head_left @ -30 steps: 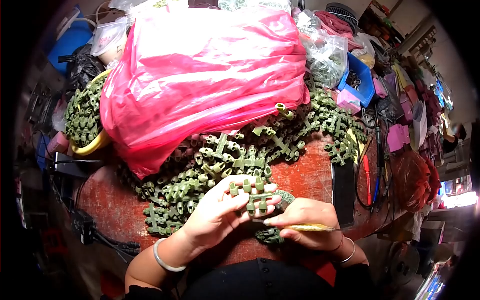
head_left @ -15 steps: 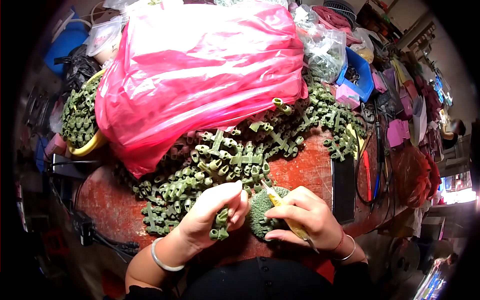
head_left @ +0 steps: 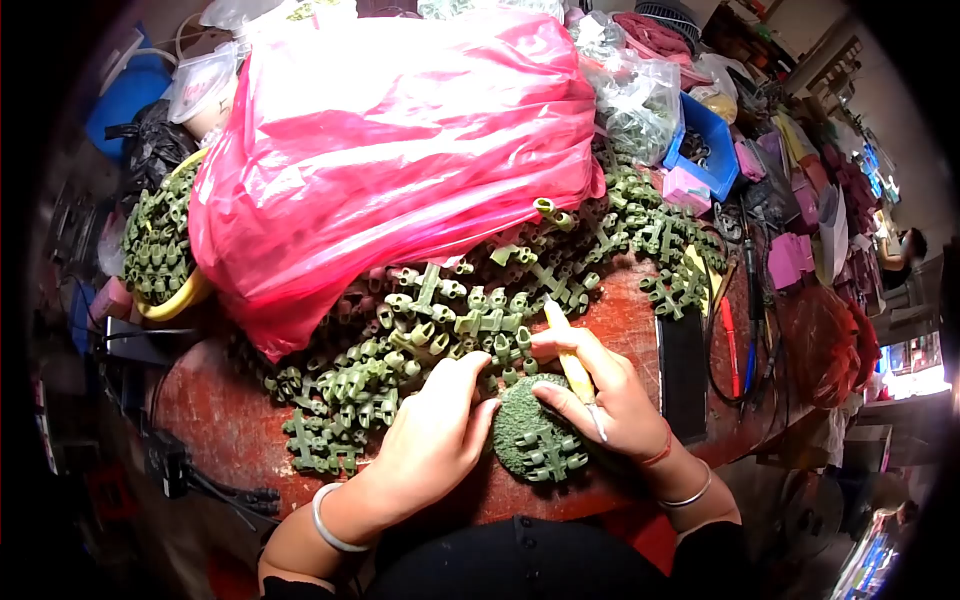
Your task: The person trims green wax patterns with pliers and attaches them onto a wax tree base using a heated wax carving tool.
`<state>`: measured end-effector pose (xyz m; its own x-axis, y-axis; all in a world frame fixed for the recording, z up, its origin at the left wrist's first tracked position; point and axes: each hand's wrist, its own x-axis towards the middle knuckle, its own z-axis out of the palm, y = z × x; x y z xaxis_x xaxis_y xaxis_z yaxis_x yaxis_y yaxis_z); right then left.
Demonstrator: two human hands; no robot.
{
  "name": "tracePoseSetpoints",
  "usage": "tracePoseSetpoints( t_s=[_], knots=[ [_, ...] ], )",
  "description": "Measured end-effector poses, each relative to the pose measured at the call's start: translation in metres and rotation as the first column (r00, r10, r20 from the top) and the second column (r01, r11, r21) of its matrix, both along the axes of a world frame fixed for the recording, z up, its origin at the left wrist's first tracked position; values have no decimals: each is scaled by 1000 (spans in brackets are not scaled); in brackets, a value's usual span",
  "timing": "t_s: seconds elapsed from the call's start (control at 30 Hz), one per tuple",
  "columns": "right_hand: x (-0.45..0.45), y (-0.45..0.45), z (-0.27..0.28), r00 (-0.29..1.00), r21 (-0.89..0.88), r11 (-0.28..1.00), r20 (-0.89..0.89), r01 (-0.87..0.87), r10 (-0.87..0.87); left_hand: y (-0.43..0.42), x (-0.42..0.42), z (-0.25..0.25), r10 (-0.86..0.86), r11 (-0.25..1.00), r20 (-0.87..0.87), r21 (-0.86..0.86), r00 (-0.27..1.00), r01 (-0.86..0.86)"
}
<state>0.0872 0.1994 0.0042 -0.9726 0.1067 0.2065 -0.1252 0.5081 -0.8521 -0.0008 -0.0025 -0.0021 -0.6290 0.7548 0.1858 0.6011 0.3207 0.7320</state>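
Note:
My right hand (head_left: 610,405) is closed around a yellow pen-like tool (head_left: 573,368), its pale end pointing away from me. Below its fingers lies a round green textured pad (head_left: 520,425). On the pad's near right part sits a small green branched piece (head_left: 553,455) with cup-like ends. My left hand (head_left: 435,430) is beside the pad's left edge, thumb and index finger apart; its other fingers are hidden. Just beyond both hands is a heap of similar green pieces (head_left: 420,310).
A large pink plastic bag (head_left: 400,150) covers much of the heap. At the left stands a yellow-rimmed basket (head_left: 180,298) full of green pieces. A black flat object (head_left: 683,375), a red pen (head_left: 729,330) and cables lie right on the red table (head_left: 625,320). A blue bin (head_left: 705,150) stands behind.
The green piece that was in my left hand now lies on the pad. My left hand has turned palm down beside it. My right hand has tipped the tool more upright.

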Motion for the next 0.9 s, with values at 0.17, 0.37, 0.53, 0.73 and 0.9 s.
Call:
tracePoseSetpoints(
  t_s=[0.17, 0.37, 0.53, 0.73, 0.9],
  knots=[
    [0, -2, 2, 1000, -25, 1000, -26, 11, -11, 0, -2, -1, -9, 998, 69, 66, 998, 5],
    [0, -8, 2, 996, 92, 993, -52, -73, 78, 0, -5, 0, -90, 989, -3, 116, 996, 90],
    [6, -9, 6, 987, -29, 993, -112, 112, -115, 3, -3, 16, -17, 979, 161, 203, 987, -17],
    [7, -8, 5, 983, 5, 995, -157, 98, -96, -2, -3, 4, -95, 954, 498, 294, 862, -65],
    [6, -9, 7, 974, 37, 998, -222, 45, -36, 1, 4, 2, 65, 932, 536, 270, 842, -244]
  ],
)
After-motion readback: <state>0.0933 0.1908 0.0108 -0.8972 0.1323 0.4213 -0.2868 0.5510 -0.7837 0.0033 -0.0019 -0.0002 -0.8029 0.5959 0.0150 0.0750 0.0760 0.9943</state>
